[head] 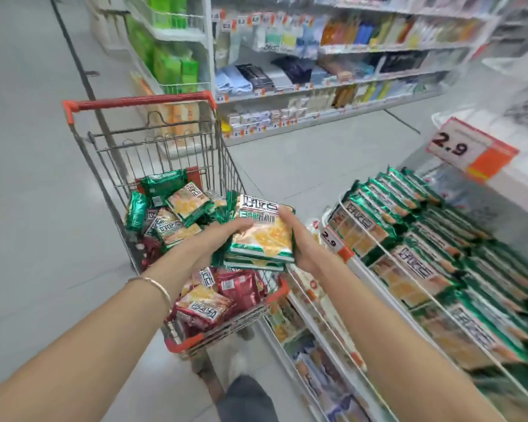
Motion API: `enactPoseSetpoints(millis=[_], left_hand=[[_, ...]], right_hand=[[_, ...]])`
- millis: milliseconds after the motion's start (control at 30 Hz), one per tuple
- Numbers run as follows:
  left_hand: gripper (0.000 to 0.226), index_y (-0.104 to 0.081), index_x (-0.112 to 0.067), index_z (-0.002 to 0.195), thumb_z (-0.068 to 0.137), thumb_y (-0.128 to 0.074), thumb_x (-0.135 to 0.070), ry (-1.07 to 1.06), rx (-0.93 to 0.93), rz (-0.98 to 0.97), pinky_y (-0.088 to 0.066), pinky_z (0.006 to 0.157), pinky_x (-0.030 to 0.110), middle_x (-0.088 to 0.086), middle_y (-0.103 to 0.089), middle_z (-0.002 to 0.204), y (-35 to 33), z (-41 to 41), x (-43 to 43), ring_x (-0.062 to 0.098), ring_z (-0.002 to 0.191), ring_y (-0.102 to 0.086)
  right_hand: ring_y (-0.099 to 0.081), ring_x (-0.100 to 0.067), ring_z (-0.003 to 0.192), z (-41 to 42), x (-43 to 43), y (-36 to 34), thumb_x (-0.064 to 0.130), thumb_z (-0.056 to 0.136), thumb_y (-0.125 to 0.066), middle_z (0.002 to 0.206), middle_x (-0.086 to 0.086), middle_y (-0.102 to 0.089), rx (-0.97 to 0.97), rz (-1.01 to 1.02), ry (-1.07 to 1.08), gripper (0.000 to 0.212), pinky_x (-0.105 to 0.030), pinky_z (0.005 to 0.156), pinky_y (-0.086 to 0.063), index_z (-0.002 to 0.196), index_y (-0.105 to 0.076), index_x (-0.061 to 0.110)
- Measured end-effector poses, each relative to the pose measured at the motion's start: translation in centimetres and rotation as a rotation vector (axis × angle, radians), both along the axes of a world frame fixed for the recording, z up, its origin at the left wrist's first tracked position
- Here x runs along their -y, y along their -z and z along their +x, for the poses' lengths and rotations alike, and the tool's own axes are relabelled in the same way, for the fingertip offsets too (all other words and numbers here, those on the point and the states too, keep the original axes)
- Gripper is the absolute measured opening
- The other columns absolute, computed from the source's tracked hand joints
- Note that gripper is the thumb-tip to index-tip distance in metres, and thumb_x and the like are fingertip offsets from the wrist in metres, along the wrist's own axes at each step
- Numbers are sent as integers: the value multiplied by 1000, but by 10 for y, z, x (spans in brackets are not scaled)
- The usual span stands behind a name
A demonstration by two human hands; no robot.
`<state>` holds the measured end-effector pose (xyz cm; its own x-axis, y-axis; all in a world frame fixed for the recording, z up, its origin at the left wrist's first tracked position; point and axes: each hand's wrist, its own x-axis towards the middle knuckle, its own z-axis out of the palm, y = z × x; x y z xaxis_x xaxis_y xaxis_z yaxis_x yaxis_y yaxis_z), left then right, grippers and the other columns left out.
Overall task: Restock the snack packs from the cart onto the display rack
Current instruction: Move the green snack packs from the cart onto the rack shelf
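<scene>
shop aisle, pale tiled floor. a stack of green snack packs (261, 236) is clasped between the left hand (224, 233) and right hand (299, 242), fingers curled round its edges, above the cart (141, 102), just beside the display rack (358, 268). the slick wrappers could likely slide apart and spill if either grip loosens.

A supermarket aisle: price-tagged shelves (378, 49), a wire cart (165, 153), a 2.9 price sign (470, 150).
</scene>
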<state>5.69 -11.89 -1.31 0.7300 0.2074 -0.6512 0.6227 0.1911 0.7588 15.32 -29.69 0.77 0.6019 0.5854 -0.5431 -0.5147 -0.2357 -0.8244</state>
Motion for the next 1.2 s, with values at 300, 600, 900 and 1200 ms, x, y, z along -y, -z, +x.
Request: enactPoseSetpoints(millis=[300, 600, 900, 1200], left_hand=[[111, -50, -22, 139, 49, -83, -77, 504, 108, -3, -52, 96, 53, 11, -59, 137, -62, 28, 220, 33, 119, -61], [134, -20, -27, 158, 50, -52, -100, 889, 264, 66, -18, 121, 58, 4, -7, 167, -126, 2, 451, 30, 152, -13], [45, -77, -13, 102, 77, -79, -50, 1084, 210, -149, -53, 92, 39, 6, -75, 97, -108, 27, 640, 23, 88, -68], [111, -9, -23, 158, 75, -81, -7, 1065, 303, 186, -32, 116, 41, 13, -31, 157, -70, 62, 650, 31, 138, -40]], right_hand=[[-72, -15, 65, -71, 243, -65, 38, 96, -61, 75, 0, -75, 142, -43, 515, 28, -26, 61, -58, 100, -65, 10], [-69, -25, 83, -147, 454, -84, 37, 91, -69, 101, -12, -72, 219, -26, 974, 33, -40, 86, -56, 107, -69, 8], [-74, -25, 79, -170, 631, -68, 32, 84, -77, 95, -11, -77, 283, -140, 1237, 42, -41, 81, -60, 115, -66, 6], [-64, -26, 119, -140, 654, -12, 45, 43, -100, 141, -6, -56, 350, -299, 1052, 134, -50, 98, -54, 153, -24, 33]])
